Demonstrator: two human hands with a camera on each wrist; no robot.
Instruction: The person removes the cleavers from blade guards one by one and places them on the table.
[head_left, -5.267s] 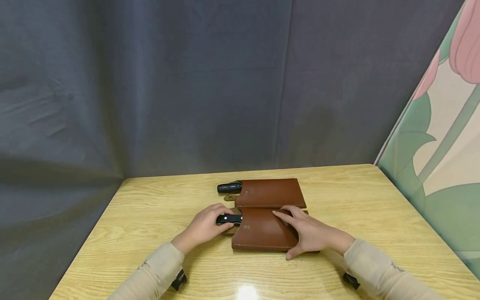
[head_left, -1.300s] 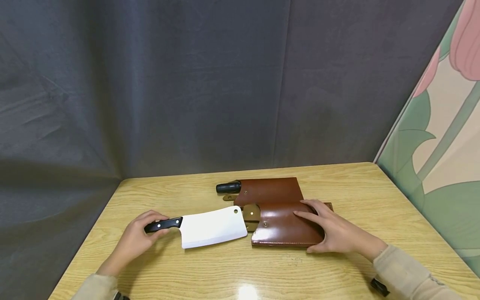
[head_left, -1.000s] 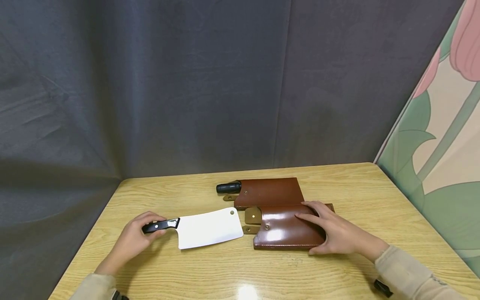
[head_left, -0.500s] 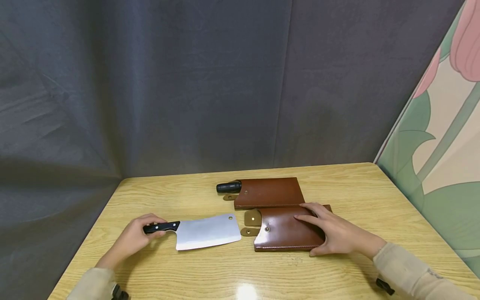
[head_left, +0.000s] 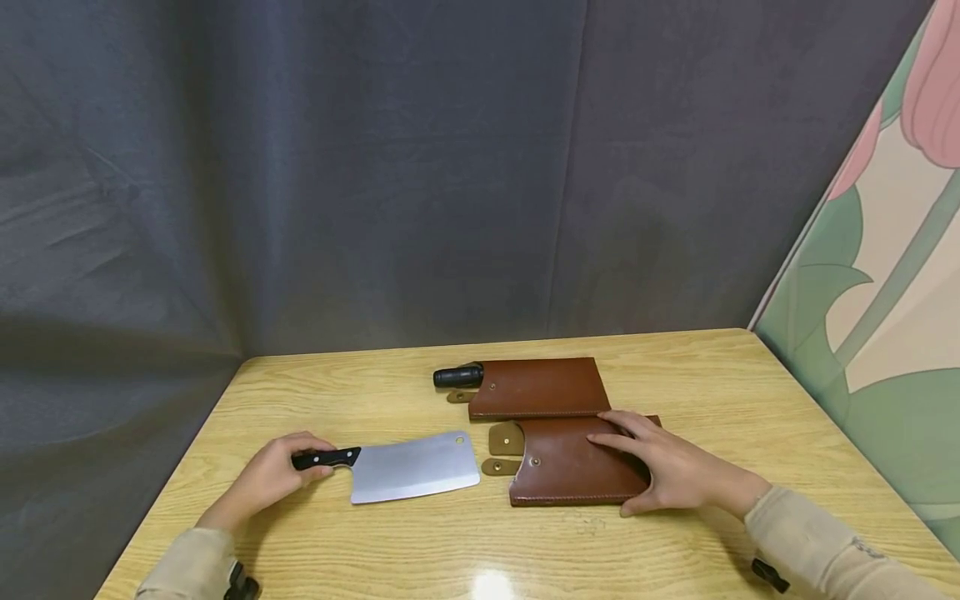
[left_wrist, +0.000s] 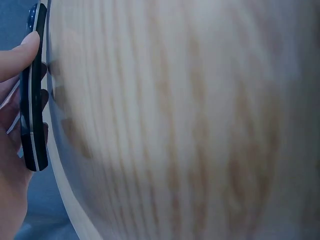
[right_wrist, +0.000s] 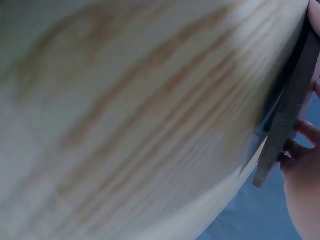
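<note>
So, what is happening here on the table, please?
A person works with two bare hands at a wooden table. The left hand holds the black handle of a cleaver, whose bare blade lies flat on the table. The right hand rests flat on a brown leather sheath beside the blade; its snap flaps are open toward the cleaver. Behind it lies a second sheath with a black handle sticking out, so that knife is covered.

You're wearing beige long sleeves (head_left: 817, 537) on both arms, with a small black wrist strap (head_left: 770, 575) showing under each cuff.
</note>
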